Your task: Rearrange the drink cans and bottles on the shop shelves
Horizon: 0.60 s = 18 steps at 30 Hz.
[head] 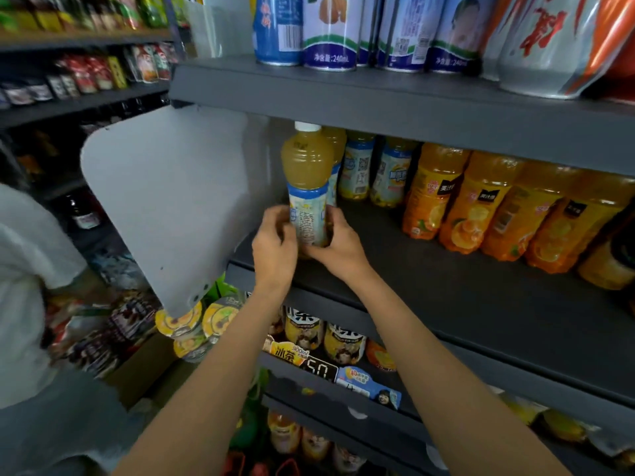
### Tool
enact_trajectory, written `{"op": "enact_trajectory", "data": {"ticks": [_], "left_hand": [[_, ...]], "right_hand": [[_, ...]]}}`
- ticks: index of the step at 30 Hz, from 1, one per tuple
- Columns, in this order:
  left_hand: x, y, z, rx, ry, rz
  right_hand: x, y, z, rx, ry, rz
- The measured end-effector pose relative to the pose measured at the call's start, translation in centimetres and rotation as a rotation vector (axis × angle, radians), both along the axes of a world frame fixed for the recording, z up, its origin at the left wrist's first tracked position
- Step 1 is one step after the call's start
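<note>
1. Both forearms reach up from the bottom edge to the left end of the middle shelf (446, 269).
2. The left hand (275, 243) and right hand (338, 243) each have their grip curled round the lower part of one yellow juice bottle (307, 187), left from the left side, right from the right.
3. The bottle stands upright, long axis vertical, white cap pointing up at the underside of the shelf above, blue-and-white label facing the camera; its base is hidden by the hands at the shelf's front left, just beside the grey side panel (171, 201).
4. Behind it, three more bottles of the same kind (357, 166) stand upright in a row.
5. To their right, four orange juice bottles (464, 204) stand upright, touching side by side.
6. On the upper shelf (378, 94), four blue-and-white cans (330, 32) stand upright, with a large silver-and-red can (539, 46) on their right.
</note>
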<state>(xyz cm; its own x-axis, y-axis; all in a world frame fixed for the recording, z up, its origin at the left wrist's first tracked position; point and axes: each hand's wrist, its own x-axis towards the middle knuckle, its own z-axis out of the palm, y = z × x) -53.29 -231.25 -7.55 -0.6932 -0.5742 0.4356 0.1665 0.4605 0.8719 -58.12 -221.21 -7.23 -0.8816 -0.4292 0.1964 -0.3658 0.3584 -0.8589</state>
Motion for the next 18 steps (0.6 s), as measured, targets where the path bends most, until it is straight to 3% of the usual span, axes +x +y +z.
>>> {"op": "enact_trajectory", "data": {"ticks": [5, 8, 11, 15, 18], "left_hand": [[-1.1, -0.8, -0.5, -0.227, -0.067, -0.078], [-2.2, 0.2, -0.5, -0.352, -0.256, -0.184], [-3.7, 0.9, -0.6, -0.439, -0.424, -0.282], [-5.0, 0.9, -1.3, -0.54, -0.384, -0.245], [-4.8, 0.8, -0.9, -0.45, -0.329, -0.219]], "right_hand": [[-0.2, 1.3, -1.0, 0.033, 0.095, -0.255], [-1.3, 3.5, -1.2, 0.024, 0.117, -0.49], [-3.5, 3.7, -0.2, 0.006, 0.087, -0.57], [-5.3, 1.6, 0.7, 0.038, 0.063, -0.574], [-5.2, 0.1, 0.1, 0.047, 0.092, -0.584]]}}
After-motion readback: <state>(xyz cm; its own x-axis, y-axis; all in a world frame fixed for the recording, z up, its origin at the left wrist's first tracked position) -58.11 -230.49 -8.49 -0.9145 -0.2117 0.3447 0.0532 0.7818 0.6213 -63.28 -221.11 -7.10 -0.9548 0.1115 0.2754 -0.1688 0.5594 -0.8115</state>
